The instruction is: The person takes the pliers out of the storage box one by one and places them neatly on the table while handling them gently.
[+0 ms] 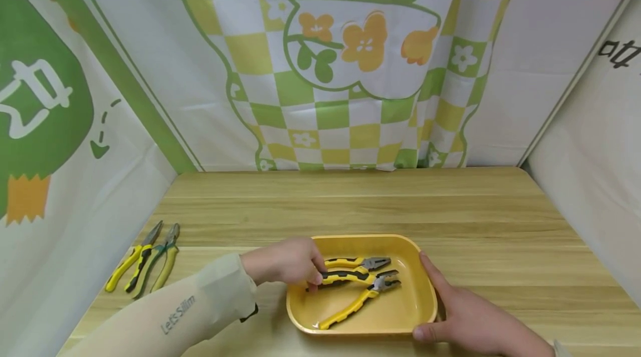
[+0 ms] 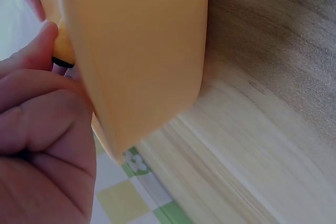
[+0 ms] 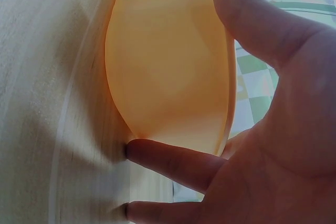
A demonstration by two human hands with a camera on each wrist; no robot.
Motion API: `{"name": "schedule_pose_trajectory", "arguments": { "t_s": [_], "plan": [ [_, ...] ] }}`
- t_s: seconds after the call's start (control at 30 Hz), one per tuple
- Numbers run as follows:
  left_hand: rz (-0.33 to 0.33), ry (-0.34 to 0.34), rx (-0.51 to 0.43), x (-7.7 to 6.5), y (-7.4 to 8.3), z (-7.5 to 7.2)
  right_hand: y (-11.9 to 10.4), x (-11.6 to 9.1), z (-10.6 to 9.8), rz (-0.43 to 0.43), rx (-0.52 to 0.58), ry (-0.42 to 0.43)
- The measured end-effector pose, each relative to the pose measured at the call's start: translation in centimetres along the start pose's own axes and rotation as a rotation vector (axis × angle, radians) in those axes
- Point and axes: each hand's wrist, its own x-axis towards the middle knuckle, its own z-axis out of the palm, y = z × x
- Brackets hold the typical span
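Observation:
My left hand point(image 1: 292, 261) reaches over the left side of a yellow plastic tray point(image 1: 361, 330) and pinches a yellow-and-black handle of a pair of pliers. In the left wrist view the yellow handle end point(image 2: 64, 45) sits at the thumb. Those pliers point(image 1: 384, 283) lie with handles spread and jaws to the right. Behind them is a second pair of pliers point(image 1: 375, 263), its handles partly hidden by the hand. My right hand point(image 1: 471, 312) rests against the tray's right end, fingers extended along the outer wall point(image 3: 168, 66) and thumb at the front corner.
On the table's left lie long-nose pliers point(image 1: 132, 268) with yellow-and-black handles and, beside them, green-handled pliers point(image 1: 164, 259). The wooden table point(image 1: 240, 207) ends at a patterned curtain point(image 1: 350, 123) behind; fabric walls stand on both sides.

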Motion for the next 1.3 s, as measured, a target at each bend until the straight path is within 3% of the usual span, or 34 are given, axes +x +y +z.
{"name": "schedule_pose_trajectory", "arguments": {
  "t_s": [0.6, 1.07, 1.3],
  "plan": [
    [-0.009, 0.058, -0.184, -0.8, -1.2, -0.6, -0.2, 0.0, 0.0, 0.003, -0.006, 0.018],
    [-0.025, -0.037, -0.543, -1.1, -1.9, -1.7, -0.4, -0.1, -0.1, 0.002, -0.007, 0.027],
    [0.011, -0.039, -0.66, -1.5, -2.3, -2.3, -0.4, -0.1, 0.0, -0.008, -0.005, 0.026]
  ]
}}
